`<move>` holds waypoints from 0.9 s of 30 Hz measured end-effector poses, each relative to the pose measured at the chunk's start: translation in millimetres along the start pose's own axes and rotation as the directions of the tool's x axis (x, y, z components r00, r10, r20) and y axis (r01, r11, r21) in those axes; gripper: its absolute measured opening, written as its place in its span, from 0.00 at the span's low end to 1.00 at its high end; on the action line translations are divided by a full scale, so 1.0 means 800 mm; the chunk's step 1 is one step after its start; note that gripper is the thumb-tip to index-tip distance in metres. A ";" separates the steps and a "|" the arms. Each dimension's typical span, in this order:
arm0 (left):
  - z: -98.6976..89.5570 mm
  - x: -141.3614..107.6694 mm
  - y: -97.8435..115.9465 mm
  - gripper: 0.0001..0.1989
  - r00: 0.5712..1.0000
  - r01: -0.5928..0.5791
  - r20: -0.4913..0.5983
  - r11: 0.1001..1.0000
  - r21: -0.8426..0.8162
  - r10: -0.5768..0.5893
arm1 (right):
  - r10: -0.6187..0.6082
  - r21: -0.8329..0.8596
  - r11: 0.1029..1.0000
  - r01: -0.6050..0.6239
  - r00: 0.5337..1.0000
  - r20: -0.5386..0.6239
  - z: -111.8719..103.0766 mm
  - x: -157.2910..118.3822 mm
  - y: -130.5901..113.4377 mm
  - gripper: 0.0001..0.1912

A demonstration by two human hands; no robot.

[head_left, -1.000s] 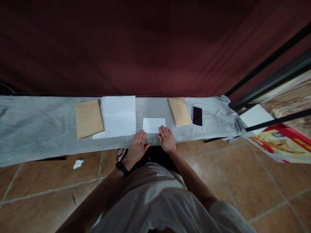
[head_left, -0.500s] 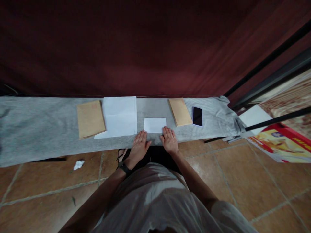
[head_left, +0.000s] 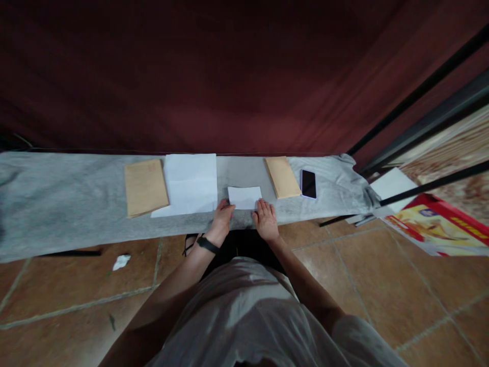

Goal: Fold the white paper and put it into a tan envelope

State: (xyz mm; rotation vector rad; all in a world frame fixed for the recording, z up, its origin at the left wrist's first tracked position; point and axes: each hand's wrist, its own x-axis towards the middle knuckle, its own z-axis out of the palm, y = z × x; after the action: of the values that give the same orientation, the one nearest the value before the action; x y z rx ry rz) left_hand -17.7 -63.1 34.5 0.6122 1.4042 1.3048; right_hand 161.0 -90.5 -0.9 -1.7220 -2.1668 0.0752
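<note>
A small white folded paper (head_left: 244,197) lies on the grey cloth in front of me. My left hand (head_left: 222,216) pinches its lower left corner between thumb and fingers. Flat at the lower right corner rests my right hand (head_left: 266,219), fingers stretched out and touching the paper. Left of the small paper are larger white sheets (head_left: 191,182), whose left edge meets a brown envelope stack (head_left: 145,187). Another brown envelope (head_left: 282,177) lies tilted on the right.
A dark-screened phone (head_left: 308,184) lies beside the right envelope. The long narrow bench (head_left: 76,204) is covered with grey cloth, against a dark red curtain (head_left: 229,76). At the far right are black bars and a red and yellow box (head_left: 439,224).
My left hand has turned from lying flat to pinching the small paper's left corner, and its wrist has rotated. My right hand stays flat in place. The view has shifted slightly.
</note>
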 end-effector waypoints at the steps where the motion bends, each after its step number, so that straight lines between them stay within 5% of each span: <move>1: 0.003 -0.002 0.002 0.16 1.000 -0.004 0.015 1.000 0.004 0.004 | 0.001 0.005 1.000 -0.001 1.000 0.005 -0.003 0.001 -0.003 0.28; 5: 0.017 -0.021 0.015 0.10 0.992 -0.068 0.113 0.996 0.053 0.062 | 0.011 0.102 0.995 -0.013 1.000 0.011 -0.019 0.011 -0.017 0.29; 9: 0.024 -0.042 0.027 0.18 0.952 -0.185 0.259 0.981 0.062 0.163 | 0.178 0.416 0.894 -0.167 0.984 0.011 -0.033 0.032 -0.029 0.21; 13: 0.016 -0.042 0.023 0.25 0.969 -0.216 0.153 0.965 0.146 0.194 | 0.413 0.848 0.437 -0.300 0.904 0.107 -0.035 0.052 -0.036 0.15; 15: 0.010 -0.037 0.015 0.28 0.987 -0.147 0.089 0.974 0.172 0.133 | 0.443 0.917 0.253 -0.308 0.880 0.173 -0.031 0.055 -0.041 0.17; 20: 0.003 -0.026 -0.003 0.36 0.983 -0.055 0.178 0.996 0.074 0.041 | 0.404 0.942 -0.111 -0.316 0.852 0.334 -0.019 0.045 -0.053 0.18; 24: -0.006 -0.011 -0.003 0.43 0.978 -0.174 0.164 0.945 0.277 0.132 | 0.468 0.949 -0.080 -0.306 0.828 0.307 -0.013 0.043 -0.038 0.19; 27: -0.013 0.003 0.003 0.42 0.955 -0.288 0.212 0.816 0.501 0.207 | 0.575 0.922 0.121 -0.369 0.783 0.238 -0.012 0.050 -0.013 0.19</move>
State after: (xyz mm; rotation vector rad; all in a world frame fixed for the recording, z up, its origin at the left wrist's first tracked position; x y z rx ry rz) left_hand -28.5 -64.3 33.7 1.2790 1.6035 1.0310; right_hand 147.2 -56.5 21.0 -1.4011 -0.8170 1.1162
